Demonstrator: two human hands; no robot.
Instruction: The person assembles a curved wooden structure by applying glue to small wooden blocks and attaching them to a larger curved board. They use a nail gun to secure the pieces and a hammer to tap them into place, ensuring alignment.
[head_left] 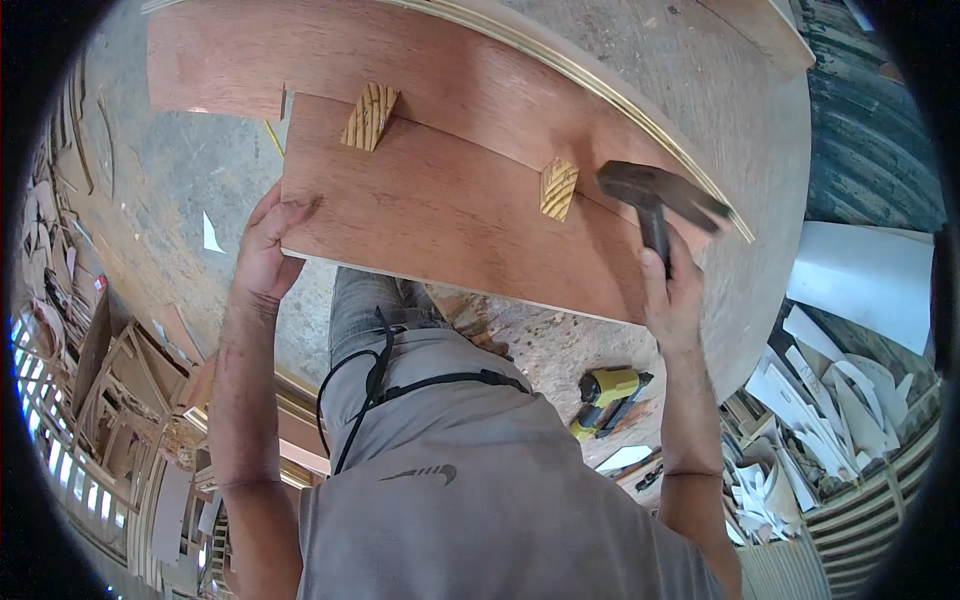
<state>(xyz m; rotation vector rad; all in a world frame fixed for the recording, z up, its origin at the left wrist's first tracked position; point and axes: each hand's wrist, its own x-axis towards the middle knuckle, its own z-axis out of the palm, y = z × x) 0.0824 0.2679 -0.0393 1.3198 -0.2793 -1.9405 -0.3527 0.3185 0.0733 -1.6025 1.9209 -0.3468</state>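
Observation:
My left hand (268,245) grips the left end of a reddish plywood panel (450,215), thumb on its face. In my right hand (678,300) is a claw hammer (652,190), its dark head raised above the panel's right end. The right hand is at that end; whether it also touches the panel I cannot tell. A longer plywood panel (480,90) lies along the far edge of the near one. Two small wood blocks with striped grain, one at left (370,118) and one at right (558,189), sit along the seam between the panels.
Pale thin strips (585,75) run along the far panel's outer edge. On the ground right of my legs lies a yellow and black power tool (610,392). Wood offcuts (120,385) pile up at left, and white sheet scraps (845,400) at right.

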